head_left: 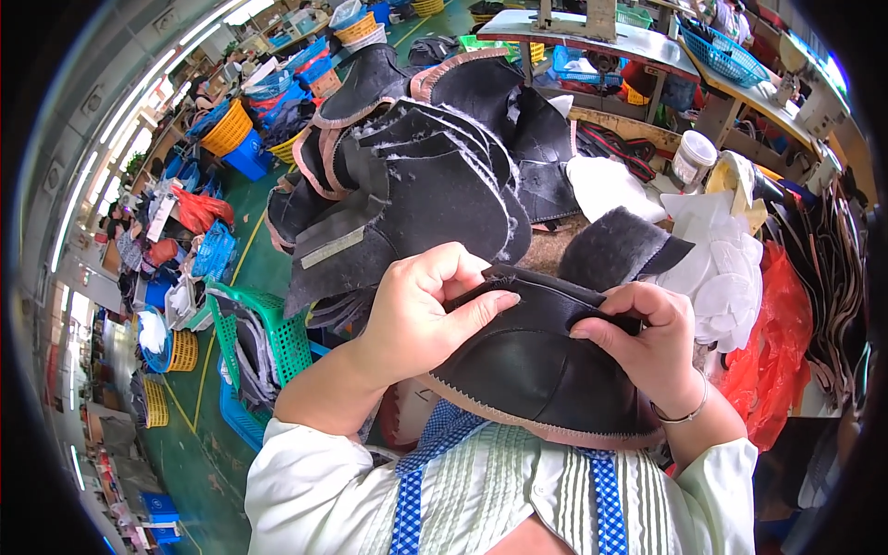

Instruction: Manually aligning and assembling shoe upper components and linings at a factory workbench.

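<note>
I hold a black leather shoe upper (pixel 536 370) with a pinked tan edge close to my chest. My left hand (pixel 421 310) grips its top seam from the left, thumb pressed along the edge. My right hand (pixel 652 338) pinches the same seam on the right, fingers curled over the rim. Just beyond my hands lies a tall pile of black fleece-lined shoe uppers (pixel 425 157), and a single fuzzy grey-lined piece (pixel 615 245) stands behind my right hand.
White fabric pieces (pixel 726 264) and a red plastic bag (pixel 782 342) lie at the right. A white cup (pixel 692 157) stands behind them. A green basket (pixel 277 328) of parts sits at the left, with blue and yellow baskets (pixel 231 129) across the green floor. Workbenches (pixel 592 37) stand far back.
</note>
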Motion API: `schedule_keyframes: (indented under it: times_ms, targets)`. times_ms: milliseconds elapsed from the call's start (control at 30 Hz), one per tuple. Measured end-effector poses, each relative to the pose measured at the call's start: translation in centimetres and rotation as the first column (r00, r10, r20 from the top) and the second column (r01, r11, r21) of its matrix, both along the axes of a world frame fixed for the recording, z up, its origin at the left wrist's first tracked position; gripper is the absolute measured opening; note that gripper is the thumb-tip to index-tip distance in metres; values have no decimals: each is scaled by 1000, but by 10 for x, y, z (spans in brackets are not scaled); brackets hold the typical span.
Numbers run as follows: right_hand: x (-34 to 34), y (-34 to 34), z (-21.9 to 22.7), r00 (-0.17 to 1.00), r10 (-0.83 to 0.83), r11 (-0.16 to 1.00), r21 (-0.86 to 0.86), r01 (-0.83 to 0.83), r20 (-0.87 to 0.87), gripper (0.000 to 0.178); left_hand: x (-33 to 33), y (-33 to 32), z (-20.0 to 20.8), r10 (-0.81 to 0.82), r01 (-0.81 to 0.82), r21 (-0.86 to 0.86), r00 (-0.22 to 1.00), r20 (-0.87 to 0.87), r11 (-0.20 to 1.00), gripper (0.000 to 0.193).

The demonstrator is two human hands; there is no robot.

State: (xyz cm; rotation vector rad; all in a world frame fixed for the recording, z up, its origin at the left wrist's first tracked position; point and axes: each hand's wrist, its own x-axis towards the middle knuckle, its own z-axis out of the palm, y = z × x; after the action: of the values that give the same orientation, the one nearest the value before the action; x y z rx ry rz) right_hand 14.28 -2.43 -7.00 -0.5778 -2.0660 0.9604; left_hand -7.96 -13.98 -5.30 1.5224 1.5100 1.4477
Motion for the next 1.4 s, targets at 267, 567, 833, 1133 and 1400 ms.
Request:
schedule_keyframes:
  times_ms: [267, 567, 833, 1133, 1400]
  targets:
    - [-1, -5, 4, 999, 15, 988, 154, -9, -41, 28, 13, -2, 5, 50, -58, 104, 996, 76, 993, 27]
    - [-7, -4, 2, 999, -25, 978, 206, 20, 24, 25, 14, 9, 42, 77, 122, 145, 438, -896, 982, 30]
    - [1, 12, 10, 980, 199, 977, -80, -199, 1, 45, 8, 30, 53, -378, 372, -186, 556, -740, 910, 29]
    - [9, 42, 53, 717, 526, 816, -31, -578, 457, 36, 3, 34, 51, -511, 487, -192, 695, -505, 852, 28]
    - [-2, 51, 67, 671, 479, 810, 8, -586, 566, 37, -34, 59, 50, -635, 616, -215, 619, -463, 758, 21]
